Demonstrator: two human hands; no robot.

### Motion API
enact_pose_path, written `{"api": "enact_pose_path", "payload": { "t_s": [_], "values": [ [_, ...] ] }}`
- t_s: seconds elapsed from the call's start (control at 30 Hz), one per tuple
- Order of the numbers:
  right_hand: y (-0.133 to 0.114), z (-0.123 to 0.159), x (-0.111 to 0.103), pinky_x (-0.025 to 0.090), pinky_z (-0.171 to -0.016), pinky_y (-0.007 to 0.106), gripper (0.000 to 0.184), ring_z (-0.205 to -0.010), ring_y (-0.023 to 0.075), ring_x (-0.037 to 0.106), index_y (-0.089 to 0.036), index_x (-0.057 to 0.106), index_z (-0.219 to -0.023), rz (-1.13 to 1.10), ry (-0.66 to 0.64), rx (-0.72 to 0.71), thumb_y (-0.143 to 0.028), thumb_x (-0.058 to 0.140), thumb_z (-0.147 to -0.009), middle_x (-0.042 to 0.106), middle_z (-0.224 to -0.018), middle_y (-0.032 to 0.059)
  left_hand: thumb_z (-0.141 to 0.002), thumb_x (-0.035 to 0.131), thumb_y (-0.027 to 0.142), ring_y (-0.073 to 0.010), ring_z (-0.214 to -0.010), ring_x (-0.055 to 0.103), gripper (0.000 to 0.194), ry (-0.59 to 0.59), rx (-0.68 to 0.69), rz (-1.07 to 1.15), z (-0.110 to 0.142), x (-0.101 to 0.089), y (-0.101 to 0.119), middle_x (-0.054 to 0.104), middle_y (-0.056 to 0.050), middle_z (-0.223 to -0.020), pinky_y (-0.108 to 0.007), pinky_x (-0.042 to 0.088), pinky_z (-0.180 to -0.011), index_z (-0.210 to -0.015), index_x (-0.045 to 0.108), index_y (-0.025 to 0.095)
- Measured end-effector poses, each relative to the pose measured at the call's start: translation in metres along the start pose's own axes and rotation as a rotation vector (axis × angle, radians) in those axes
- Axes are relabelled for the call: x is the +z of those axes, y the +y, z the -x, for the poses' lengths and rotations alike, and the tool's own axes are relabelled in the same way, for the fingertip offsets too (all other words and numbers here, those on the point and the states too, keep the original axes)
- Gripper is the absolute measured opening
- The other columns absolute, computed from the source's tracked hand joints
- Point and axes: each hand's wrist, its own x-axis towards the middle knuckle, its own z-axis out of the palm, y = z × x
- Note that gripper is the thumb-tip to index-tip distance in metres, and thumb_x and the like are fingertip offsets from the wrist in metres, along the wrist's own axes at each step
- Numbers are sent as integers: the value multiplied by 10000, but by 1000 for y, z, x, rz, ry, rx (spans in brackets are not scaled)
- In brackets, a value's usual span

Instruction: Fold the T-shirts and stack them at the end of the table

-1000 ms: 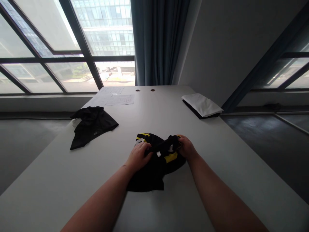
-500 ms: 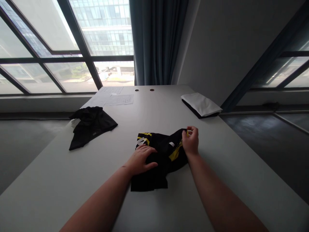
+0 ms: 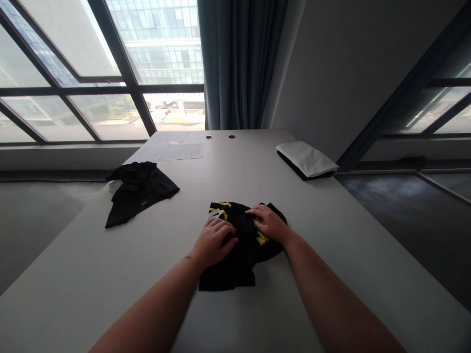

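In the head view, a black garment (image 3: 241, 262) with yellow and white print lies partly folded on the pale table. My left hand (image 3: 216, 240) rests on its left part, palm down, fingers apart and slightly bent. On the right part lies my right hand (image 3: 271, 224), its fingers stretched over the yellow print and the thumb apart. Both hands touch the cloth, and neither is closed around it. The print under my right hand is partly hidden. Whether the garment is a shirt or something else, I cannot tell.
A crumpled black garment (image 3: 142, 189) lies at the table's left edge. Folded white cloth over black cloth (image 3: 307, 159) sits at the right edge. Paper sheets (image 3: 182, 152) lie at the far left, near two round holes in the table (image 3: 250, 147).
My right hand has let go of the garment's upper right edge and moved left and down onto it. That edge is now folded inward under the hand. My left hand has barely moved.
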Motion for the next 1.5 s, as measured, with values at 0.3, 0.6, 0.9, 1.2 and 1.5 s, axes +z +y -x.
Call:
{"api": "enact_pose_path", "payload": {
  "t_s": [0.3, 0.6, 0.9, 1.2, 1.5],
  "values": [
    [2, 1, -2, 484, -896, 395, 147, -933, 250, 628, -230, 692, -955, 54, 171, 158, -171, 577, -885, 718, -945, 58, -784, 702, 190, -360, -1280, 570, 491, 14, -141, -172, 19, 38, 30, 630, -131, -1407, -555, 426, -1059, -1263, 602, 225],
    [18, 1, -9, 473, -940, 436, 147, -981, 285, 596, -240, 674, -903, 97, 515, 219, -307, 547, -937, 684, -950, 89, -898, 613, 210, -285, -1146, 645, 134, 99, -252, -64, 4, 23, -2, 719, -83, -1219, -483, 489, -1005, -1028, 627, 238],
    [23, 11, -14, 432, -751, 321, 309, -732, 203, 501, -248, 559, -830, -117, 773, 500, -471, 440, -1008, 578, -764, -4, -828, 748, 328, -350, -1445, 461, 747, -36, -105, -99, 11, 39, 11, 528, -122, -1551, -603, 254, -1245, -1517, 464, 272],
    [25, 7, -14, 457, -1028, 489, 207, -1095, 282, 581, -238, 633, -1070, 96, 775, 303, -296, 471, -956, 648, -1111, 109, -981, 571, 278, -247, -1150, 630, 113, 62, -99, 41, 5, 23, 8, 718, -66, -1194, -482, 452, -1073, -955, 679, 258],
    [10, 2, -13, 473, -1080, 525, 267, -1199, 306, 570, -225, 664, -1069, 240, 765, 206, -138, 485, -891, 593, -1191, 148, -910, 597, 197, -273, -1228, 611, 106, 22, -115, 106, 10, 38, 11, 672, -69, -1302, -468, 468, -1063, -980, 643, 261]
  ]
}}
